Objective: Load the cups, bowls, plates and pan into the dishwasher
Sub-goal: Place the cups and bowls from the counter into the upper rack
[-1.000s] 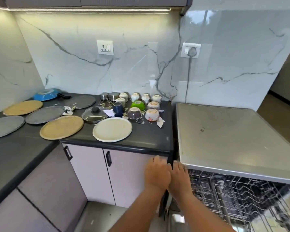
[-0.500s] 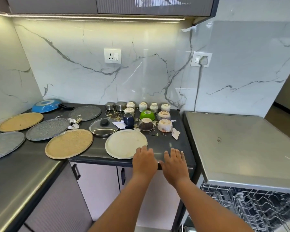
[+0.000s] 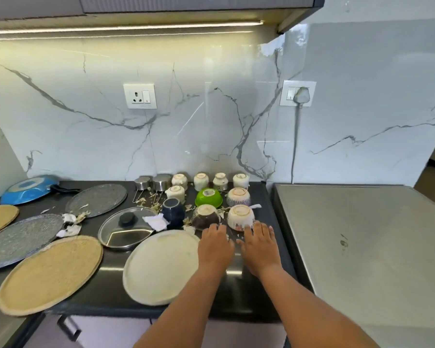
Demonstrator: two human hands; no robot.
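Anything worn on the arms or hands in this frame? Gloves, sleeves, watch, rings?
Nothing visible. The left hand and right hand are bare, with no gloves, rings or watch showing. Both forearms are bare to the frame edge, so no sleeve is in view.

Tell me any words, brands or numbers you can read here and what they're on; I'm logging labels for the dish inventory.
None can be read.
Switch socket: only a small mark on the switch, no readable text.
Upturned bowls and cups: patterns on the bases, too blurred to tell if any is writing.
Dishwasher top: smudges, no lettering.
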